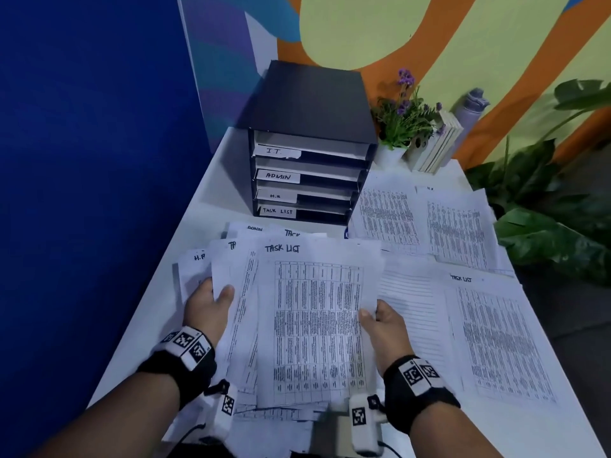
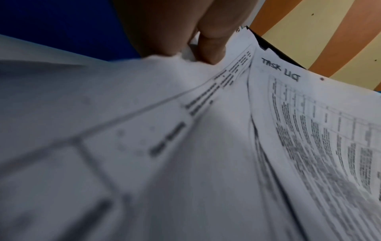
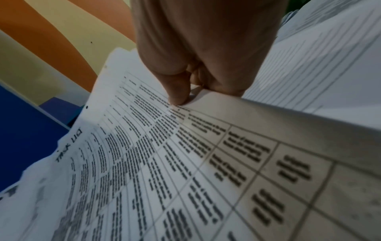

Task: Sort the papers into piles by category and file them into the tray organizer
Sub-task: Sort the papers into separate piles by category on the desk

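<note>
I hold a fanned stack of papers [image 1: 251, 325] over the white table [image 1: 211, 180]. On top lies a sheet headed TASK LIST [image 1: 317, 319], printed with a table. My left hand [image 1: 211, 305] grips the stack's left side, thumb on top [image 2: 210, 47]. My right hand [image 1: 380, 320] pinches the right edge of the TASK LIST sheet [image 3: 185, 146], thumb on its face [image 3: 178, 91]. The black tray organizer [image 1: 307, 143] stands at the back, with trays labelled IT, ADMIN, H.R and TASK LIST. Sheets marked H.R and ADMIN peek out behind the top one.
Sorted piles lie on the table's right: two sheets of dense text [image 1: 423, 219] near the organizer and a TASK LIST pile [image 1: 496, 338] nearer me. A potted plant [image 1: 401, 120], books [image 1: 436, 143] and a bottle [image 1: 469, 107] stand at the back right. A blue wall [image 1: 82, 160] runs along the left.
</note>
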